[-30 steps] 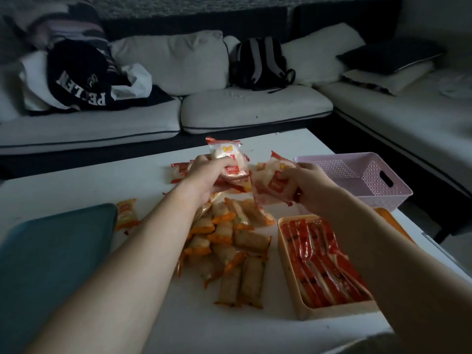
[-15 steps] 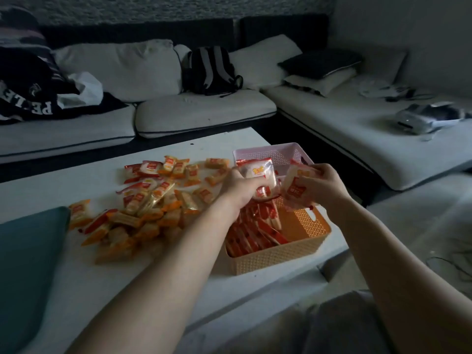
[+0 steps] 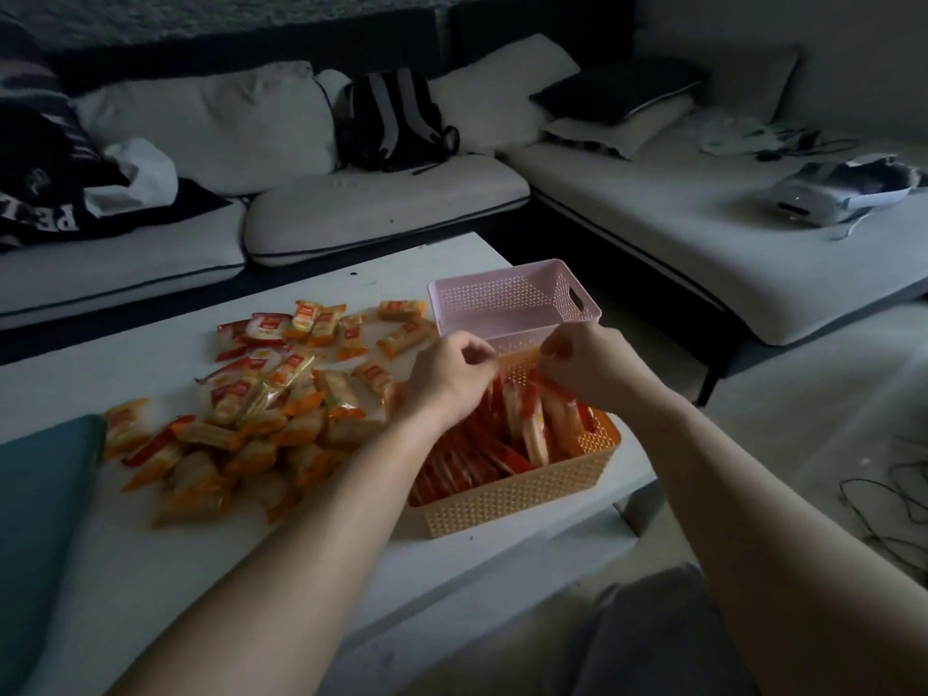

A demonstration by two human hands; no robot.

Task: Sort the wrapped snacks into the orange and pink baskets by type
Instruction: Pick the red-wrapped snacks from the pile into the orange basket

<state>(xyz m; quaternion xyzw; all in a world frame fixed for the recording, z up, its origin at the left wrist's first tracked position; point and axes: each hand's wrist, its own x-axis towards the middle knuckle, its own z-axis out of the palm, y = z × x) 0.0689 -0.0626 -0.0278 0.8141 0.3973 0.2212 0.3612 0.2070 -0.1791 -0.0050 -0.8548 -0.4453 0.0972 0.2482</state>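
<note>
Over the far rim of the orange perforated plastic basket (image 3: pixel 517 499), the left hand (image 3: pixel 447 374) and right hand (image 3: pixel 587 361) are held with fingers curled; whether anything is pinched cannot be told. Orange-edged film-wrapped snacks (image 3: pixel 261 419) are heaped on the white table (image 3: pixel 150 570) beside it. These light, slippery, crushable packets are judged best pinched at a sealed end.

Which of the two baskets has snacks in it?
The orange basket, the nearer one, full of red-wrapped snacks; the pink basket behind it shows none.
</note>
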